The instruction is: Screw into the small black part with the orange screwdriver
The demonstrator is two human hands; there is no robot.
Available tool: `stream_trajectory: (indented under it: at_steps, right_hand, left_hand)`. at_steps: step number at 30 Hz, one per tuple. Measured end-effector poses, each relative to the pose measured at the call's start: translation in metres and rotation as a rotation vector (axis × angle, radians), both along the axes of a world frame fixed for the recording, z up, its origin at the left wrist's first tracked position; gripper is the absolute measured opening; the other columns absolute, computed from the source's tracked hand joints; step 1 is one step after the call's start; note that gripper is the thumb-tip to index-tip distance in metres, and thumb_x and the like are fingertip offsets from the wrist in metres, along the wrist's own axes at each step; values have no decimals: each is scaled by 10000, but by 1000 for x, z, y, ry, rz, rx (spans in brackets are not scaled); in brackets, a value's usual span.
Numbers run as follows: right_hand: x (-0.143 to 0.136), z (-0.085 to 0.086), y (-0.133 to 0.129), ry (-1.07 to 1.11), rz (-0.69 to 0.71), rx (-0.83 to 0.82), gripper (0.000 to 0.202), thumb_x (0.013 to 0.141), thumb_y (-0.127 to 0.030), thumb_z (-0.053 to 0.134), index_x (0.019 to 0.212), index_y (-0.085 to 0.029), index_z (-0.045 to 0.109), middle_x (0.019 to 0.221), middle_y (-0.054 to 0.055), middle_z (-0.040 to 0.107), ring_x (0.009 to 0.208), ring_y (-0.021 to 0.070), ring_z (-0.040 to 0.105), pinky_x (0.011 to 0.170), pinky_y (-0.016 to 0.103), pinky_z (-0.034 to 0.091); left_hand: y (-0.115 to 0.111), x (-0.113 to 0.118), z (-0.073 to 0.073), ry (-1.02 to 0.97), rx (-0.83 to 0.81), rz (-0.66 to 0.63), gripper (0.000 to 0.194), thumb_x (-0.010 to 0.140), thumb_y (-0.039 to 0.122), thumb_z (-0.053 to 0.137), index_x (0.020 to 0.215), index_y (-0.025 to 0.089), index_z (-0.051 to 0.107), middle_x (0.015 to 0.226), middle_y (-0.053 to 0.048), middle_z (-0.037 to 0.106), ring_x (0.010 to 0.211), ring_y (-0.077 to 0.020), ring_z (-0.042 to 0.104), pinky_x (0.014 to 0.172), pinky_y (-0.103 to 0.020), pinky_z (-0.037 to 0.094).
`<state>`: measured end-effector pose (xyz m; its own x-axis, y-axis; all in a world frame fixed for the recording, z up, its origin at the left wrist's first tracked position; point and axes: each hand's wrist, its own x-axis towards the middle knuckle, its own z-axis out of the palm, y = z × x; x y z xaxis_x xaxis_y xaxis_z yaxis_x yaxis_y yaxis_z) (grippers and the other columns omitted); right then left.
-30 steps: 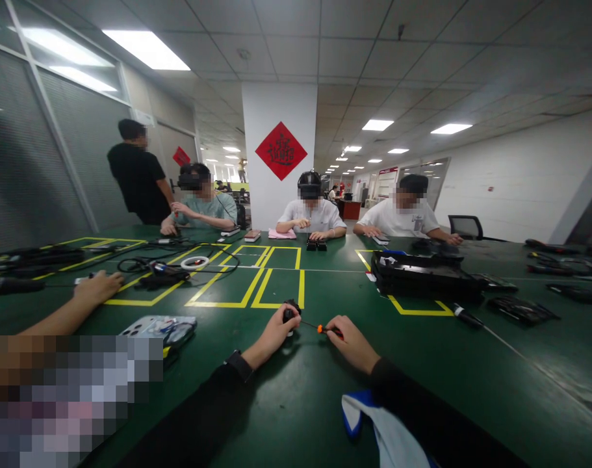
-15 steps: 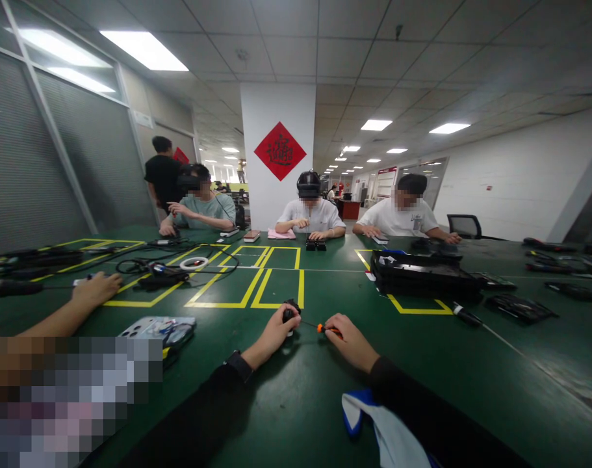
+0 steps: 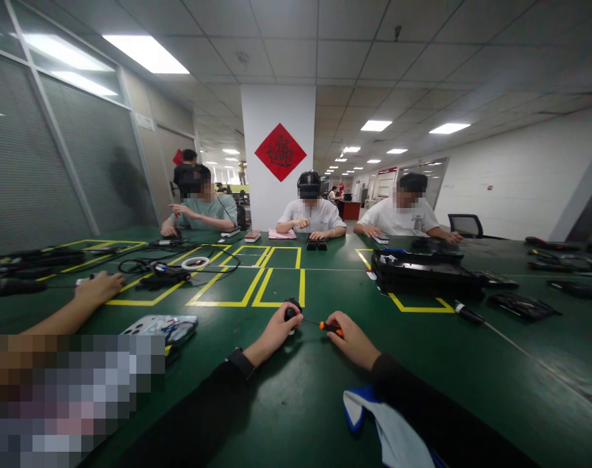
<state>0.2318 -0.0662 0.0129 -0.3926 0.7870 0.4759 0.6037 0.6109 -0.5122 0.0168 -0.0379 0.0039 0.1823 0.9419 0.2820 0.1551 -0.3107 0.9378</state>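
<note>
My left hand is closed around a small black rounded device, whose exact kind I cannot make out. In my right hand is a screwdriver with an orange and black handle. Its thin shaft points left and reaches the device near my left fingertips. Whether the tip sits in a screw is too small to see. Both hands are just above the green table, in front of the yellow tape outlines.
A blue and white cloth lies by my right forearm. Black trays and a cabled tool are at right. Cables and a white ring lie at left, near a co-worker's hand. Several people sit across the table.
My hands and the screwdriver hold nearly the same place, with only a slight turn of the right fingers on the handle. A person at the back left has walked right.
</note>
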Motion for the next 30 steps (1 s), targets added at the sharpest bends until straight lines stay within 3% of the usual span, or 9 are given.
stream_trajectory:
  at_steps: [8,17,25,30]
  right_hand:
    - [0,-2,3,1,-53,15,174,831,-178,368,789,-170,537,834,37,513,824,146,462,765,277,367]
    - [1,-1,0,11,-38,3,131,768,-217,497,893,-180,517,880,28,512,833,147,463,763,274,372]
    - [0,1,0,9,-58,-11,201,849,-228,362,892,-177,551,892,42,529,905,155,447,828,297,349]
    - [-1,1,0,-23,-68,-18,163,830,-202,386,855,-174,545,863,43,520,877,162,445,798,303,358]
  left_hand:
    - [4,2,0,-33,2,1,193,707,321,523,834,180,491,695,24,530,616,-92,531,572,-204,398]
    - [3,1,-1,-48,-36,23,231,691,358,540,841,187,497,744,15,539,624,-92,546,558,-200,406]
    - [-4,3,6,-32,-37,13,211,694,328,533,840,181,493,773,10,536,631,-91,537,579,-201,405]
    - [-2,2,4,-47,-20,14,209,694,320,533,843,179,492,785,7,540,640,-90,537,611,-212,412]
